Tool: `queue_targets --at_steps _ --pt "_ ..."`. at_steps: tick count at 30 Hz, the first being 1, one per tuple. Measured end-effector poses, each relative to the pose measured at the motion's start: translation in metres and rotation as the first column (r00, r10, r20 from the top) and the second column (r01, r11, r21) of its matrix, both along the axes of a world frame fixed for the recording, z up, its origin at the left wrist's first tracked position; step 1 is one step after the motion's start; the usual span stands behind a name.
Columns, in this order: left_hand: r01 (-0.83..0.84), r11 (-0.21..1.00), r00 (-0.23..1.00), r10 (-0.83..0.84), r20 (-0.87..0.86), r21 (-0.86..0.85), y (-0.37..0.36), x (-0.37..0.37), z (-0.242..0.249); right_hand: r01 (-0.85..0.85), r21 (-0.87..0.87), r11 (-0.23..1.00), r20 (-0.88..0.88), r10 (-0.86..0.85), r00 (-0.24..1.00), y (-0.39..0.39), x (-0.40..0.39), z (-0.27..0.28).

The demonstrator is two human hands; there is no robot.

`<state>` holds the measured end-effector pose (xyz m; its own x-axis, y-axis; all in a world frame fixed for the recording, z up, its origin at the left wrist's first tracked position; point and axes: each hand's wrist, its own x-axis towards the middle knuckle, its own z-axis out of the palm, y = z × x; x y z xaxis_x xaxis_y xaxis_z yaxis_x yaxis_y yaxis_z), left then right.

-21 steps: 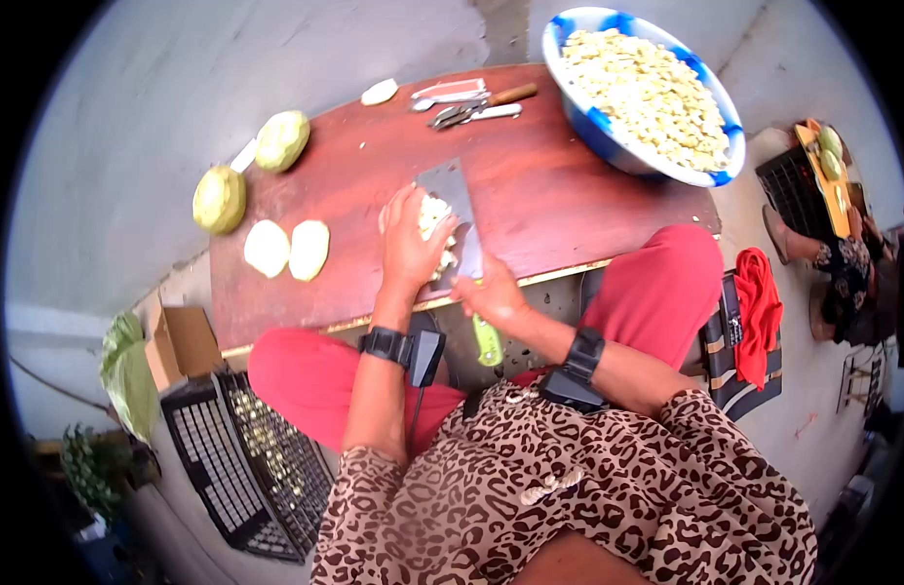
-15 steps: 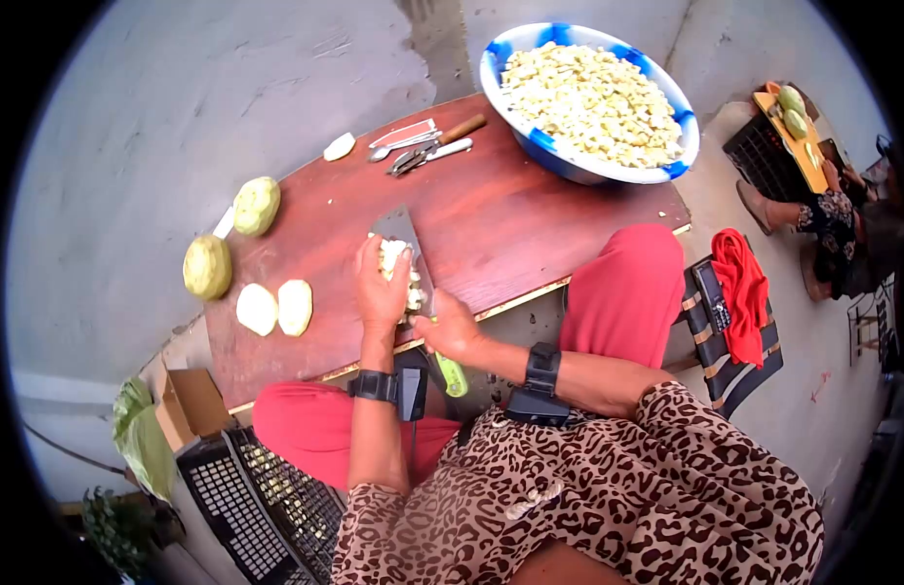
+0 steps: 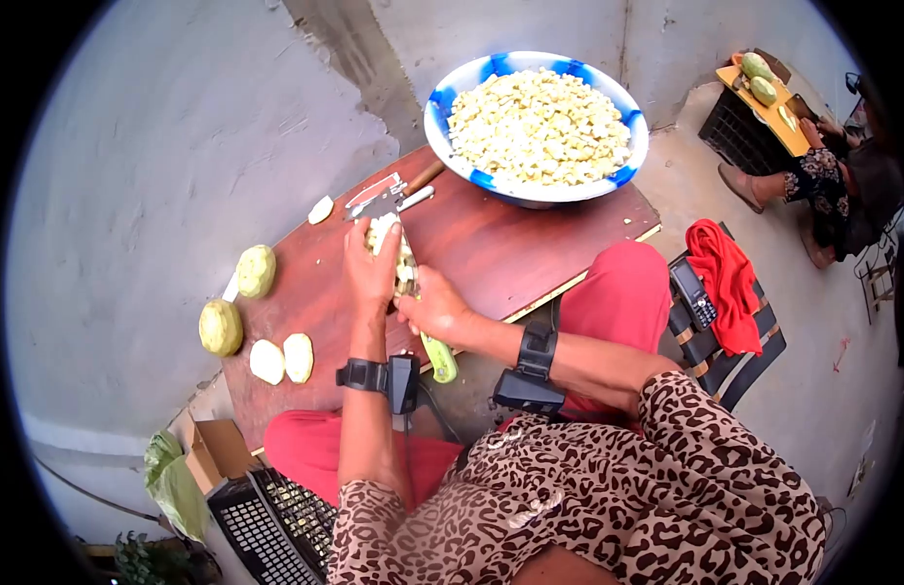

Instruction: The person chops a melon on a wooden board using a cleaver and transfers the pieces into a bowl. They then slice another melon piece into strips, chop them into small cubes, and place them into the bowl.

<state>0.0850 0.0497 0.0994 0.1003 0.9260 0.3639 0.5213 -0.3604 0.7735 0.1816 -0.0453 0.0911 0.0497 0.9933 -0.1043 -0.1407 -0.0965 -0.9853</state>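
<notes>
My right hand is wrapped round the green handle of a broad kitchen knife, whose grey blade points away from me over the wooden board. Against the blade my left hand cups a heap of pale diced pieces. Two cut slices, a left one and a right one, lie flat on the board. Farther left are two peeled, round, pale-green vegetables. A blue-and-white basin full of similar diced pieces stands at the far right.
Behind the knife lie a wooden-handled tool and a white-handled one, partly hidden. A small offcut sits near the board's edge. A black crate stands lower left. Right are a stool with red cloth and another person.
Both hands, with the knife and diced pieces, have moved forward over the board; the blade now overlaps the tools behind it. The camera view has shifted too.
</notes>
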Motion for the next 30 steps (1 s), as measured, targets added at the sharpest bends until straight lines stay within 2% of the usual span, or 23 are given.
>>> queue_targets --at_steps 2,4,5,6,8,10,11,12,14,16,17,18,21,24,27,30 --pt "0.012 0.995 0.999 -0.015 0.032 0.098 0.024 0.025 0.018 0.063 0.103 0.993 0.05 -0.068 0.996 0.014 0.023 0.024" --pt "0.033 0.997 0.998 -0.037 0.052 0.076 0.037 0.057 0.05 0.067 0.166 0.984 0.09 -0.083 0.992 0.02 0.055 0.06" --pt "0.04 0.992 0.998 -0.046 0.048 0.119 0.044 0.074 0.062 0.055 0.197 0.979 0.194 -0.094 0.977 0.028 0.073 0.068" --pt "0.044 0.986 0.998 -0.052 0.045 0.161 0.049 0.091 0.072 0.055 0.231 0.971 0.186 -0.099 0.978 0.032 0.088 0.077" --pt "0.1 0.968 0.981 -0.135 0.14 0.231 0.049 0.123 0.092 0.078 0.255 0.964 0.211 -0.134 0.968 0.04 0.119 0.088" --pt "0.142 0.937 0.963 -0.206 0.175 0.318 0.057 0.151 0.092 0.135 0.298 0.945 0.304 -0.228 0.925 0.042 0.143 0.097" --pt "0.167 0.925 0.959 -0.233 0.161 0.341 0.062 0.164 0.088 0.176 0.254 0.951 0.376 -0.265 0.888 0.04 0.154 0.103" --pt "0.195 0.912 0.954 -0.262 0.146 0.361 0.069 0.175 0.08 0.209 0.373 0.904 0.449 -0.373 0.812 0.05 0.166 0.089" --pt "0.242 0.887 0.968 -0.251 -0.03 0.394 0.082 0.193 0.056 0.26 0.405 0.877 0.632 -0.474 0.614 0.045 0.182 0.096" --pt "0.22 0.904 0.974 -0.186 -0.126 0.366 0.084 0.203 0.033 0.261 0.353 0.899 0.755 -0.438 0.488 0.039 0.196 0.103" --pt "0.216 0.927 0.974 -0.185 -0.127 0.306 0.082 0.207 0.026 0.257 0.357 0.898 0.788 -0.437 0.433 0.039 0.204 0.099" --pt "0.204 0.916 0.979 -0.191 -0.072 0.346 0.08 0.21 0.025 0.253 0.361 0.898 0.816 -0.435 0.38 0.038 0.209 0.097" --pt "0.197 0.877 0.968 -0.244 0.053 0.438 0.065 0.218 0.032 0.227 0.359 0.905 0.844 -0.419 0.336 0.034 0.213 0.096" --pt "0.299 0.743 0.945 -0.317 -0.078 0.599 0.05 0.22 0.05 0.197 0.376 0.905 0.831 -0.424 0.36 0.029 0.207 0.101" --pt "0.396 0.832 0.914 -0.314 -0.258 0.388 0.053 0.215 0.04 0.222 0.4 0.889 0.783 -0.457 0.422 0.024 0.2 0.103" --pt "0.283 0.945 0.837 -0.16 -0.523 0.163 0.048 0.207 0.033 0.272 0.408 0.872 0.754 -0.49 0.438 0.021 0.2 0.102"
